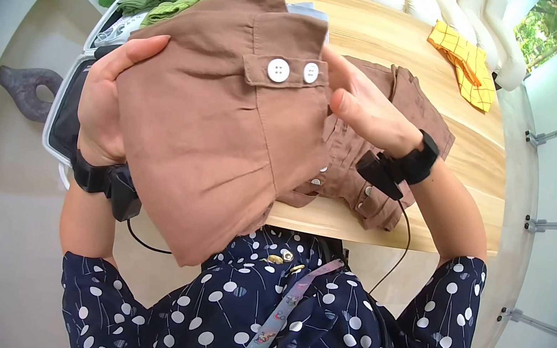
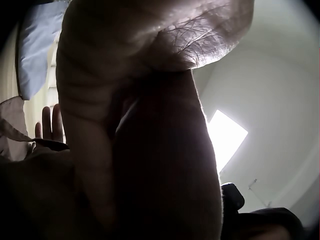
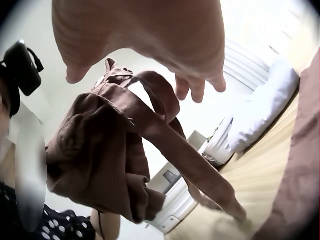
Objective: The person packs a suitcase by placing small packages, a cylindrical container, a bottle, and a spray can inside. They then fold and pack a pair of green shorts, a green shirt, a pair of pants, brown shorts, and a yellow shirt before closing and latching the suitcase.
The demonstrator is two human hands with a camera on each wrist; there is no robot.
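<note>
You have the folded brown garment [image 1: 205, 134] raised above the near edge of the wooden table [image 1: 478, 161], its tab with two white buttons [image 1: 278, 70] facing up. Your left hand [image 1: 105, 105] grips its left side, while your right hand [image 1: 373, 116] is loose, fingers extended at the opposite edge; whether they touch the cloth, you cannot tell. Beneath your right wrist, a second brown garment [image 1: 413, 115] lies on the table, a yellow checked cloth [image 1: 468, 62] near the far right corner, and a white suitcase [image 1: 51, 122] holding green clothes [image 1: 149, 0] stands at left
</note>
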